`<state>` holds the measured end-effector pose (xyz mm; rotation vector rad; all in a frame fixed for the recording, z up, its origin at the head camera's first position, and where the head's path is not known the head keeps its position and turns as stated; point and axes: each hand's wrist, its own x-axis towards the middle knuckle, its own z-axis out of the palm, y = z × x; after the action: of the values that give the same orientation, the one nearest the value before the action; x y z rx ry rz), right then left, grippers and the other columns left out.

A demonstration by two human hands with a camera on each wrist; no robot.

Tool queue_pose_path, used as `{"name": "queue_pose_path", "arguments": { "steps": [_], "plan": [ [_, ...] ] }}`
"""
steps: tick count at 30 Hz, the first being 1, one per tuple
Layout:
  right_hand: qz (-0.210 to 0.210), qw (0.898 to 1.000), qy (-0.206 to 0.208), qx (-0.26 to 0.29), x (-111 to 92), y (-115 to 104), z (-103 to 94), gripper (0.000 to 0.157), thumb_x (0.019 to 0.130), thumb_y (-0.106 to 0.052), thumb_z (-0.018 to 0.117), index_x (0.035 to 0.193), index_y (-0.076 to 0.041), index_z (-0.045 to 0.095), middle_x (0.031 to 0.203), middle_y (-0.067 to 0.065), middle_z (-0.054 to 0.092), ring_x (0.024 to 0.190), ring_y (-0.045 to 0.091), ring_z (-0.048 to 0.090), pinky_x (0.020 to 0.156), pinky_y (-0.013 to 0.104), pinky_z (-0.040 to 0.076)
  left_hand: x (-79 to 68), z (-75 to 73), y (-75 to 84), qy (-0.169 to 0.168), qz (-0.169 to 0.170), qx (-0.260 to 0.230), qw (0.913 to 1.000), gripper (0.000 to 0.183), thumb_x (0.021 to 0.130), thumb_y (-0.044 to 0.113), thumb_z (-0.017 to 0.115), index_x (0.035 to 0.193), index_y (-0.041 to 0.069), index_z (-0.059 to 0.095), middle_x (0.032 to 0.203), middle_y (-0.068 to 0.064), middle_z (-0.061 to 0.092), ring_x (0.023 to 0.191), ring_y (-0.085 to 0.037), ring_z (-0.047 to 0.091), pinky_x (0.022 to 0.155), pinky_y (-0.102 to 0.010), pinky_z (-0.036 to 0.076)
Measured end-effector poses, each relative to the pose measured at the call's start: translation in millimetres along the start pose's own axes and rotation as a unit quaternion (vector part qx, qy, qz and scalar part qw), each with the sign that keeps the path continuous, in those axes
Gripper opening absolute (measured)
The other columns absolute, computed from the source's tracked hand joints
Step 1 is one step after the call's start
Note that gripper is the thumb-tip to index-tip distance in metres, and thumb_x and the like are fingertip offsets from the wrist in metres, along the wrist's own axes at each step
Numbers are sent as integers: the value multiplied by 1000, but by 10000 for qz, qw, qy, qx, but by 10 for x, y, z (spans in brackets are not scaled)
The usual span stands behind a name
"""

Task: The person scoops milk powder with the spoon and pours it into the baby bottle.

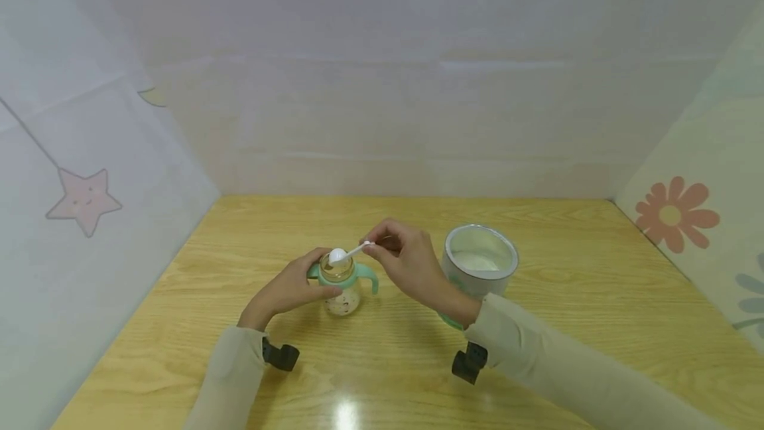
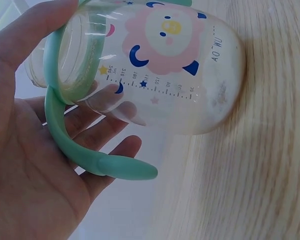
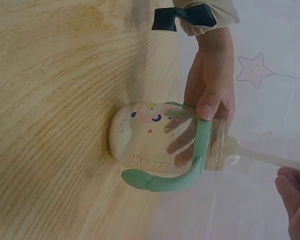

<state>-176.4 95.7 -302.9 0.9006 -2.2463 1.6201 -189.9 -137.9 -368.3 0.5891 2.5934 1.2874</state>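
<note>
A clear baby bottle (image 1: 343, 302) with green side handles stands uncapped on the table. My left hand (image 1: 292, 284) holds it round the neck, thumb on the near side and fingers behind. Pale powder (image 2: 222, 95) lies at the bottom of the bottle in the left wrist view. My right hand (image 1: 412, 264) pinches the thin handle of a white measuring scoop (image 1: 337, 256). The scoop's bowl is right at the bottle's open mouth; in the right wrist view the scoop (image 3: 233, 150) overlaps the rim.
An open white tin (image 1: 468, 279) with powder inside stands to the right, partly behind my right wrist. The wooden table (image 1: 388, 363) is bordered by pale cloth walls (image 1: 382, 118) printed with a star and flowers. Black cameras (image 1: 285, 357) sit on both wrists.
</note>
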Motion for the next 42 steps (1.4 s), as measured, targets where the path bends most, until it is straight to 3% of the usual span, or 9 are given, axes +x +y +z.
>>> {"name": "queue_pose_path", "arguments": {
  "steps": [12, 19, 29, 42],
  "plan": [
    [-496, 9986, -202, -32, -68, 26, 87, 3, 86, 2, 66, 89, 3, 64, 89, 15, 70, 79, 26, 71, 70, 20, 56, -94, -7, -55, 0, 37, -53, 10000, 65, 86, 32, 71, 139, 11, 43, 123, -11, 58, 109, -25, 57, 93, -49, 47],
    [-521, 9984, -205, -19, -95, 21, 122, 4, 86, 3, 65, 89, 4, 63, 90, 16, 71, 78, 27, 71, 69, 19, 56, -143, -1, -53, 5, -54, -32, 10000, 62, 85, 32, 71, 137, 11, 45, 119, -9, 59, 103, -20, 58, 88, -43, 49],
    [-559, 9982, -160, -148, -111, 9, 71, 4, 87, 1, 65, 88, 4, 63, 91, 14, 71, 79, 25, 71, 70, 18, 55, -95, 10, -48, -51, 27, -149, 9999, 66, 86, 31, 71, 141, 9, 41, 119, -11, 59, 100, -18, 58, 87, -38, 48],
    [-1240, 9906, -320, -488, -180, 42, 0, 7, 84, 4, 67, 88, 0, 63, 94, 12, 70, 86, 20, 70, 77, 18, 54, -7, 23, 14, -37, 131, -105, 9999, 66, 85, 32, 72, 139, 9, 43, 120, -10, 59, 102, -19, 59, 89, -40, 49]
  ]
}}
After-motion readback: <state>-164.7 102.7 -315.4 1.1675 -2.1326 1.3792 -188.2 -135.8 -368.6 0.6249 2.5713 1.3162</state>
